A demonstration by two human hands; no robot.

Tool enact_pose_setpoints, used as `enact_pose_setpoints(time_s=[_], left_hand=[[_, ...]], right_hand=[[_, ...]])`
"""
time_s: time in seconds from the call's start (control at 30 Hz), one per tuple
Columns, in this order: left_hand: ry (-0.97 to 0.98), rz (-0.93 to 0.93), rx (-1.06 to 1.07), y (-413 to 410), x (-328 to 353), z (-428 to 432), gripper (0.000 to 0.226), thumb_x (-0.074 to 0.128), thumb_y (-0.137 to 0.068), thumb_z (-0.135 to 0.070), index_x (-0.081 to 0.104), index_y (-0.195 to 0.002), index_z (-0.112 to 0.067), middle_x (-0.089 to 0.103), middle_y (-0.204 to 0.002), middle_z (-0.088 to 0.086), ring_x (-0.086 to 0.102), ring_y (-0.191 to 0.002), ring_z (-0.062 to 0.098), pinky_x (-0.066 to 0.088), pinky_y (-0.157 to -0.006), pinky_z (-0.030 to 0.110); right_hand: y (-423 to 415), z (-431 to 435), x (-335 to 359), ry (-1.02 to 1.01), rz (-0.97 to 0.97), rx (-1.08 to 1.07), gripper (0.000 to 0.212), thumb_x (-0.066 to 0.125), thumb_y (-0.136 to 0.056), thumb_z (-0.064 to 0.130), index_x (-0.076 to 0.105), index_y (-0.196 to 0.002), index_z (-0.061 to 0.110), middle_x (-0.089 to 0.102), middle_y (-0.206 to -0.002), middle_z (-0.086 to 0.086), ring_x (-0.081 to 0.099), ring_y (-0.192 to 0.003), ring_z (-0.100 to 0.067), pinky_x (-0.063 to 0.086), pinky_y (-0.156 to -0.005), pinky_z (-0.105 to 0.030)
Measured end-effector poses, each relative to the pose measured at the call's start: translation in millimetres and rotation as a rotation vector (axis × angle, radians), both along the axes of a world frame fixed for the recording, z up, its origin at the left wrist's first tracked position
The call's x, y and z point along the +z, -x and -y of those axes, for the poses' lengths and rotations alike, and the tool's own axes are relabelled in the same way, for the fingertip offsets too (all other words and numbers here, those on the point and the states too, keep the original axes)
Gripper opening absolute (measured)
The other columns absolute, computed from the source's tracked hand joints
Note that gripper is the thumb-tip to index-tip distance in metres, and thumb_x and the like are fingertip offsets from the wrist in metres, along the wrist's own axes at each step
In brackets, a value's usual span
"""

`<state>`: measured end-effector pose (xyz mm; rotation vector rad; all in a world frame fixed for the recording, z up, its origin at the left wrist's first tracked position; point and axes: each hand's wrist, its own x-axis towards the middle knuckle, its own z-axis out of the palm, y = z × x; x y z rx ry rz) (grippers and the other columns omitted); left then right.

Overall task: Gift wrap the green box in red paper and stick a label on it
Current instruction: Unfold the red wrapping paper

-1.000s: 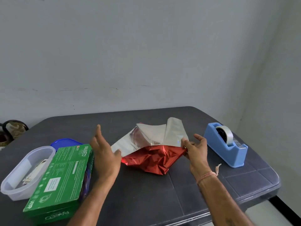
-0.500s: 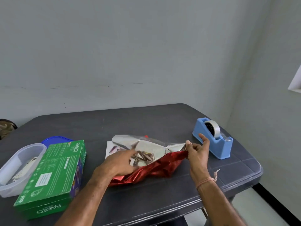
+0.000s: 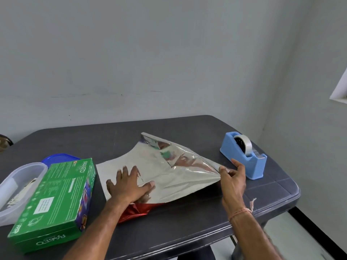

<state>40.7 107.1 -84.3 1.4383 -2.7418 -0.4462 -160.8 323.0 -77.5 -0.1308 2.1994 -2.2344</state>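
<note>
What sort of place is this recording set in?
Likely a plain room in a home or small office: a dark table against bare grey walls, holding a blue tape dispenser, a green box and wrapping paper.

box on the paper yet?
No, the box sits on the table left of the paper, which the left hand presses flat and the right hand pinches at a corner.

A dark grey table (image 3: pixel 187 228) stands against the wall. From the left, it carries a clear tub (image 3: pixel 20 177), a blue lid (image 3: pixel 58 159) behind it, the green box (image 3: pixel 56 199) lying flat, the paper (image 3: pixel 169 177) silver side up, and a blue tape dispenser (image 3: pixel 244 158) near the right edge.
</note>
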Motion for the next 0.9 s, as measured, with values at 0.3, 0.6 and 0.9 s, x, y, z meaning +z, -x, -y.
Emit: enact_pose_setpoints(time_s=[0.3,0.6,0.9], left_hand=[[-0.082,0.058,-0.164,-2.2,2.7,17.3,0.1,0.054,-0.082,-0.079,0.008,-0.161,-0.039,-0.008,-0.171,0.0,-0.008,-0.158,0.023,0.004,-0.122,0.06],[-0.161,0.05,-0.181,-9.3,10.1,27.8,0.105,0.058,-0.078,-0.082,0.012,-0.161,-0.039,-0.01,-0.171,0.0,-0.01,-0.157,0.022,0.001,-0.123,0.059],[-0.174,0.09,-0.18,-13.4,7.9,13.3,0.121,0.058,-0.072,-0.087,-0.007,-0.161,-0.037,-0.024,-0.168,-0.001,-0.021,-0.155,0.024,-0.004,-0.122,0.061]], right_hand=[[-26.8,45.6,49.2,-0.489,-0.812,0.231,0.041,0.059,-0.1,0.044,0.054,-0.138,0.029,0.052,-0.143,0.005,0.047,-0.132,-0.014,0.039,-0.108,-0.036],[18.2,62.5,6.3,-1.15,-0.546,0.848,0.051,0.036,-0.105,0.056,0.04,-0.152,0.037,0.028,-0.167,0.005,0.022,-0.155,-0.022,0.011,-0.123,-0.059],[15.4,64.8,-10.5,-1.192,-0.647,0.886,0.067,0.035,-0.1,0.068,0.017,-0.16,0.043,-0.003,-0.172,0.006,-0.004,-0.159,-0.024,-0.004,-0.121,-0.068]])
